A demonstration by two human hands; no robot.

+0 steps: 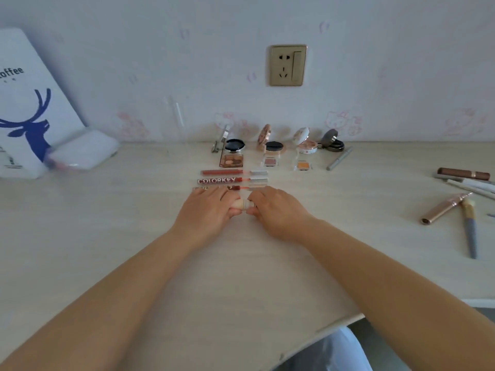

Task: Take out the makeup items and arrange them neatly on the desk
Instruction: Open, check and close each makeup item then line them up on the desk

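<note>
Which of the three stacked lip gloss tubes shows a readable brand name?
The middle lip gloss tube, printed COLORKEY; the far tube looks plain, the near tube sits partly behind fingers.

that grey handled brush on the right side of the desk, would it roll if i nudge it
Probably somewhat: the brush has a slim, round-looking handle lying flat on the smooth desk. Its head touches the rose-gold tube, which may check it that way. It looks stiff and light, so easy to lift.

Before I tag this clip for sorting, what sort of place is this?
Probably a home bedroom desk used for makeup: cartoon-cat wallpaper, a wall socket above the pale wooden desk, and compacts and lip gloss tubes lined up.
</note>
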